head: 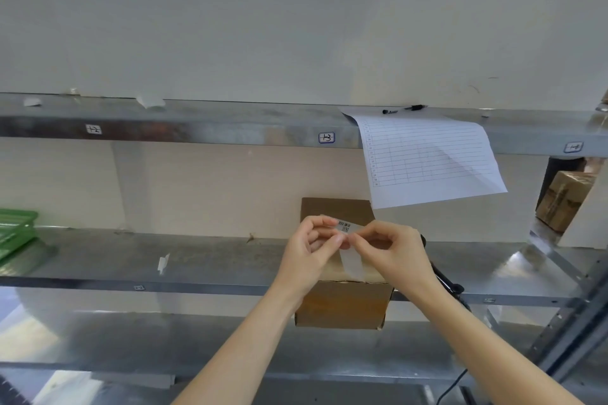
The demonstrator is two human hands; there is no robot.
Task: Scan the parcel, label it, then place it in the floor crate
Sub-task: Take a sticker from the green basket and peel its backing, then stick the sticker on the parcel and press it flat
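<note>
Overhanging the front edge of the metal shelf (210,260), the cardboard parcel (342,301) is partly hidden by both hands. A barcode label (345,227) is pinched above it between the closed fingertips of the left hand (312,246) and right hand (391,250). A black scanner (444,279) lies just right. A ruled sheet (427,158) hangs above; a green tray (16,233) sits far left, with bare shelf between.

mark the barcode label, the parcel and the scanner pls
barcode label (344,226), head view, on the printed barcode patch between the fingers.
parcel (342,304), head view, on the box's brown front face below the shelf edge.
scanner (444,279), head view, on the black body showing behind the right forearm.
</note>
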